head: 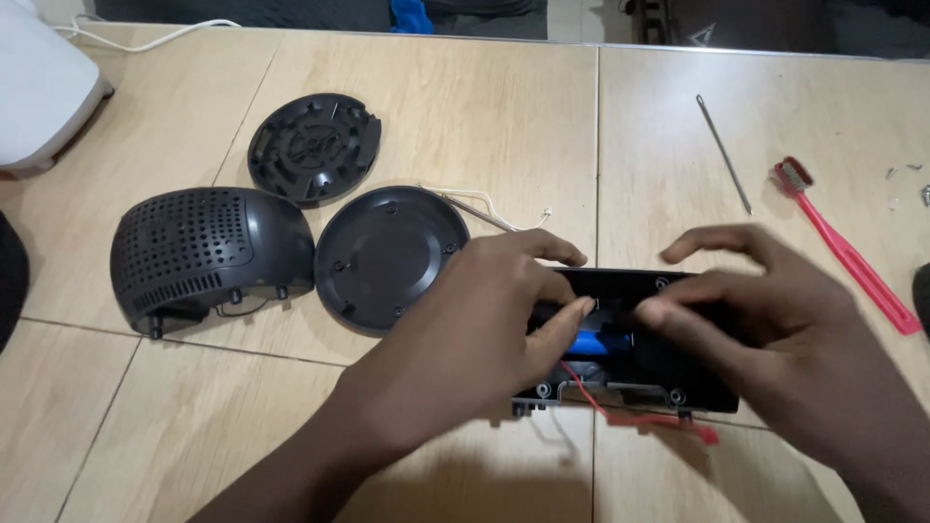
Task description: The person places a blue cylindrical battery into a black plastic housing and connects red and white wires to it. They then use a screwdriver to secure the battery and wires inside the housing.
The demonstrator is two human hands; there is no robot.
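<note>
An opened black plastic housing (639, 383) lies on the beige surface, with a blue cylindrical cell (599, 342) and a thin red wire (591, 397) inside it. My left hand (475, 315) rests over the housing's left end, its thumb pressing on the blue cell. My right hand (765, 310) covers the right end, fingers curled onto the housing's upper edge and the thumb pointing at the cell. Much of the housing's inside is hidden by both hands.
A perforated black dome cover (199, 252), a round black plate (387, 254) and a ribbed black disc (312, 147) lie at left. A metal rod (723, 153) and a red brush (845, 247) lie at right. A white object (39, 87) sits in the far-left corner.
</note>
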